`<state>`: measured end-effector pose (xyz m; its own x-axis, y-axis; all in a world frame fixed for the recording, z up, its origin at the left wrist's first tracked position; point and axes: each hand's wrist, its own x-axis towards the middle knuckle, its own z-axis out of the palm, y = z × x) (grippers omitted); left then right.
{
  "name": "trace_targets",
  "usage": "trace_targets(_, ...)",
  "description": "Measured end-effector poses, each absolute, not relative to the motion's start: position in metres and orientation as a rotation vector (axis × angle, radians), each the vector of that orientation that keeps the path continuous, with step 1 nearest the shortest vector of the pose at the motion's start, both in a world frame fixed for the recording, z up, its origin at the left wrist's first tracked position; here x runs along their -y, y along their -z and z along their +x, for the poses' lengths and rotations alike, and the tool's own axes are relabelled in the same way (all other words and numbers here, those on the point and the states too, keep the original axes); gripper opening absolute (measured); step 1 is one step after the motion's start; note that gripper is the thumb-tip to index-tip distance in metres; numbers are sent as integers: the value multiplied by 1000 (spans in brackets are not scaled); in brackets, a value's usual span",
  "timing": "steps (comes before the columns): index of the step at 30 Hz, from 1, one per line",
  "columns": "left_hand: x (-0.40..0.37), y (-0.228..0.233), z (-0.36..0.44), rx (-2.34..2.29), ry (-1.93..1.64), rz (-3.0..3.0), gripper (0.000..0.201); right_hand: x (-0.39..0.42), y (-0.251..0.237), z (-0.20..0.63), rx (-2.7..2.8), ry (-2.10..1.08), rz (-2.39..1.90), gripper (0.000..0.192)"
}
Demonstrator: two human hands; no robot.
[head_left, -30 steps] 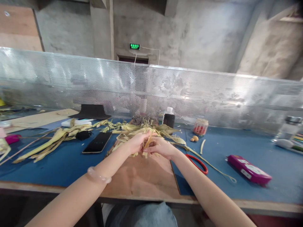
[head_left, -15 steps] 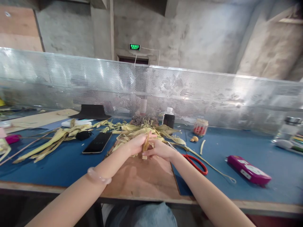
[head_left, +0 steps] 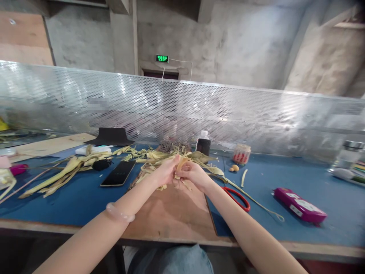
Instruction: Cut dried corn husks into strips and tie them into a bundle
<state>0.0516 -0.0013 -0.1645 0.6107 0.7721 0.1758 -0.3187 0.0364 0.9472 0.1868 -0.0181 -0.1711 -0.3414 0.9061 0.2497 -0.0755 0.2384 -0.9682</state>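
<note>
Above the far part of a brown board (head_left: pixel 171 213), my left hand (head_left: pixel 167 170) and my right hand (head_left: pixel 194 175) come together around a yellowish strip of dried leaf (head_left: pixel 180 164). Both hands are closed on it, the left from one side and the right from the other; the fingertips partly hide each other. Behind and around them lies a heap of dried leaves (head_left: pixel 155 156), pale yellow and curling. Red-handled scissors (head_left: pixel 237 199) rest just right of my right hand, their blades partly covered.
A phone (head_left: pixel 119 173) and a bundle of dried stalks (head_left: pixel 64 173) lie to the left. Behind the heap stands a dark bottle (head_left: pixel 203 143); a jar with red contents (head_left: pixel 242 153) is farther right. A purple packet (head_left: pixel 299 204) lies near the right front. A perforated metal screen (head_left: pixel 182 110) closes the back.
Both hands have lifted slightly, and the leaf strip has turned from hanging upright to slanting between the fingers. The things on the table stay in place.
</note>
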Motion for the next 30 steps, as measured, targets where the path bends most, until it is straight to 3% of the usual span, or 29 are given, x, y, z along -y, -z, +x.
trace_targets(5,0,167,52,-528,-1007,1389,28,14,172,187,1573,-1145,-804,36)
trace_targets(12,-7,171,55,-624,-1176,1309,27,18,171,185,1648,-1115,-763,23)
trace_targets(30,-7,170,49,-650,-1244,1223,26,6,178,189,1491,-908,-948,20)
